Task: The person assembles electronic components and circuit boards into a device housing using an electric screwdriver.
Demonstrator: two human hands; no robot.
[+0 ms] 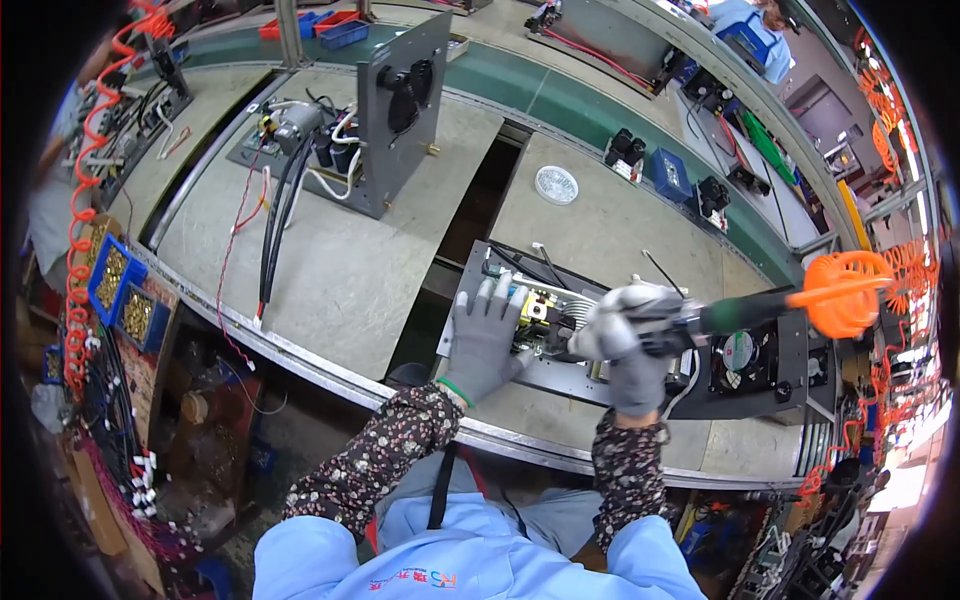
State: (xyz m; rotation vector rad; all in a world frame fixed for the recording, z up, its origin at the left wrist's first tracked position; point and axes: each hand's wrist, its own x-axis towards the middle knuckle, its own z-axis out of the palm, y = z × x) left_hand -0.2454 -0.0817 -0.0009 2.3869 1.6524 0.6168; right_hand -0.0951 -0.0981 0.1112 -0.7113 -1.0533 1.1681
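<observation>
My left hand (485, 340), in a grey glove, lies with fingers stretched out over the left end of a grey metal chassis plate (560, 380). Right beside its fingertips sits a yellow and black component (537, 314), probably a transformer, among wires. My right hand (632, 345), also gloved, is wrapped around a power screwdriver (745, 314) with a dark green and black body. The tool lies nearly level, its rear end pointing right toward an orange coiled hose (848, 294). Its tip is hidden by my glove, near the component. A black fan (738, 358) is mounted at the chassis's right end.
A second chassis (398, 130) with an upright fan panel and trailing cables stands left on the bench. Beyond my hands lies a clear round dish (556, 185). Blue bins of brass parts (138, 315) are at left, near a red coiled hose (82, 230). A green conveyor (530, 88) runs behind.
</observation>
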